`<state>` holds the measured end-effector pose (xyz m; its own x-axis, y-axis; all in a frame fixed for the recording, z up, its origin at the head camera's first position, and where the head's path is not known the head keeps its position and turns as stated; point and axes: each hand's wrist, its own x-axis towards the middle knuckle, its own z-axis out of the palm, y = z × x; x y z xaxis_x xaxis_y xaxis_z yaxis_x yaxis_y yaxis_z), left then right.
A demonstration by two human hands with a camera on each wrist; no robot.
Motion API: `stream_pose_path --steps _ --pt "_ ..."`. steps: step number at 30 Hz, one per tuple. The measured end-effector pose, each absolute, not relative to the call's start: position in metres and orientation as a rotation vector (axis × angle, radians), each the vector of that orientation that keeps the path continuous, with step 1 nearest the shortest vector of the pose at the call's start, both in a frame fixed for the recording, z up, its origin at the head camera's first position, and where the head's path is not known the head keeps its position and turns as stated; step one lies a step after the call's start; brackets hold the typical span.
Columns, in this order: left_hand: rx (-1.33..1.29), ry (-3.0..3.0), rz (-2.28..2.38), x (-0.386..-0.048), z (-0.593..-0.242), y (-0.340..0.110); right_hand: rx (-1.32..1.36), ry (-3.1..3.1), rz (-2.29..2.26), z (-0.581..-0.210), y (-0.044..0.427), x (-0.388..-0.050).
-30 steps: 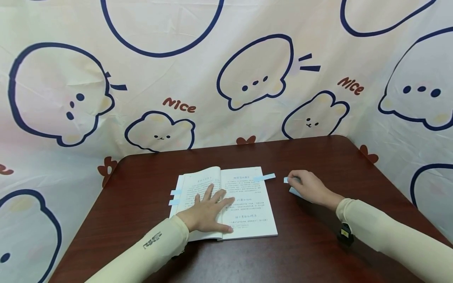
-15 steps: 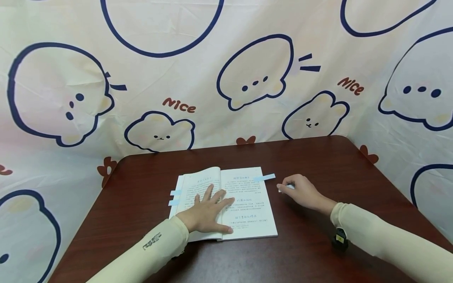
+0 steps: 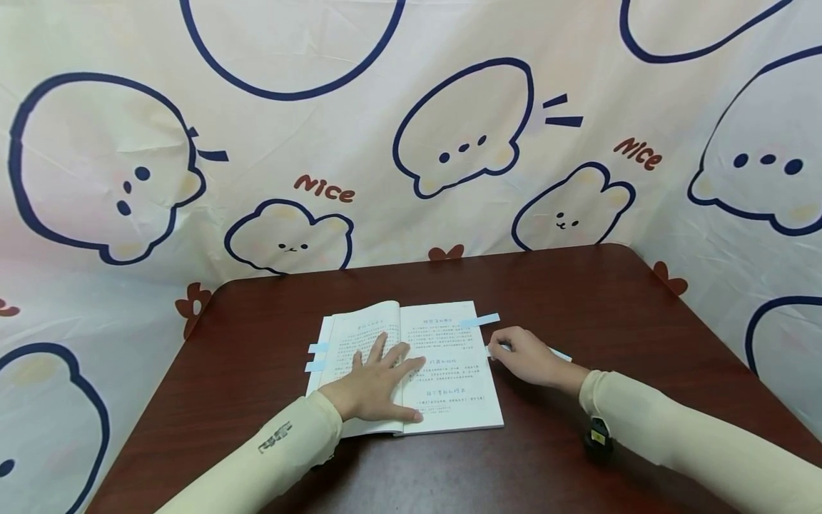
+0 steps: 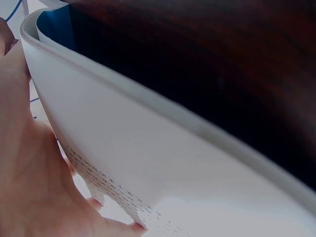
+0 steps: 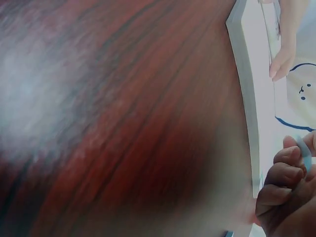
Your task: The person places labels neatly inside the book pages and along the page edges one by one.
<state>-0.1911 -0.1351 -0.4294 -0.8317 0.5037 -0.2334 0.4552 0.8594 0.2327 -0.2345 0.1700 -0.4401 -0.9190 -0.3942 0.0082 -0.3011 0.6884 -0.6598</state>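
An open book (image 3: 449, 410) lies on the dark wooden table, its printed pages facing up. My left hand (image 3: 372, 389) rests across the left page and the fold, fingers spread. In the left wrist view that hand (image 4: 44, 182) lies along a curved white page (image 4: 123, 133). At the book's right edge, my right hand (image 3: 529, 357) pinches a small light-blue sticky strip (image 5: 304, 153) between thumb and curled fingers; its tip reaches the page edge. Another blue strip (image 3: 480, 320) sticks out from the upper right page, and blue tabs (image 3: 315, 366) show on the left side.
A light-blue piece (image 3: 561, 354), perhaps a sticky-note pad, lies partly hidden behind the right hand. The brown table (image 3: 411, 478) extends round the book. A cartoon-printed cloth (image 3: 385, 235) hangs behind and at both sides.
My right hand has moved left to the book's right edge with the blue strip. The pale-blue piece now shows behind that hand. My left hand stays on the book.
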Motion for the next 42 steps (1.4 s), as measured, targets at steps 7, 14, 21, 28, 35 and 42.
stream_pose_path --steps 7,14,21,28,35,42 --pt "0.721 2.749 0.242 -0.192 -0.43 -0.135 -0.606 2.748 -0.996 -0.44 0.162 -0.235" --pt "0.734 2.747 0.256 -0.192 -0.431 -0.136 -0.653 2.737 -0.94 -0.44 0.156 -0.235" --pt "0.731 2.74 0.269 -0.192 -0.431 -0.136 -0.678 2.73 -0.917 -0.44 0.151 -0.236" --pt "0.74 2.747 0.27 -0.192 -0.431 -0.136 -0.668 2.698 -0.914 -0.442 0.148 -0.237" --pt "0.74 2.753 0.264 -0.192 -0.431 -0.136 -0.714 2.688 -0.867 -0.44 0.147 -0.239" --pt "0.736 2.748 0.258 -0.193 -0.431 -0.136 -0.725 2.668 -0.785 -0.436 0.145 -0.24"
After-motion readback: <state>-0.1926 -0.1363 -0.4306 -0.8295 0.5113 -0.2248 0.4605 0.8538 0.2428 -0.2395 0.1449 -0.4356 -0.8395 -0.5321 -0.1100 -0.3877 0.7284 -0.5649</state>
